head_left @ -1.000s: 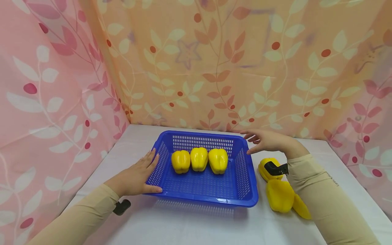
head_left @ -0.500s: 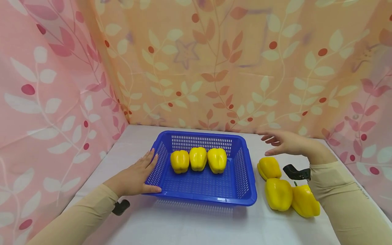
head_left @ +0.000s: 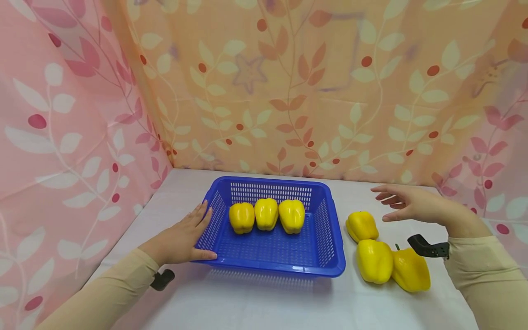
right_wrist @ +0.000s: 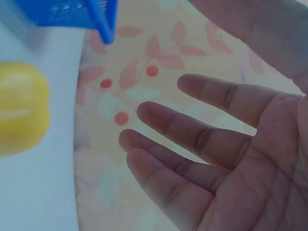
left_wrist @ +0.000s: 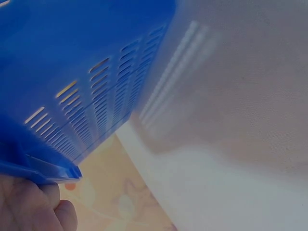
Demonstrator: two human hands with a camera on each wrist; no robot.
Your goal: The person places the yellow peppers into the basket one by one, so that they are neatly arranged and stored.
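My left hand rests on the left rim of a blue plastic basket, fingers spread and thumb on the front corner. In the left wrist view its fingers touch the rim of the slotted basket wall. Three yellow bell peppers stand in a row inside the basket. My right hand is in the air at the right, holding nothing, its fingers loosely extended. Nearest to it is a yellow bell pepper on the table. Two more bell peppers, a front one and a right one, lie close by.
A white-covered table lies beneath everything. Leaf-patterned curtains hang behind it and along the left side. Black wrist cameras, left and right, stick out below the hands.
My right hand has moved right, away from the basket's right rim and past the loose bell peppers, uncovering the rightmost one. The left hand and the basket have stayed in place.
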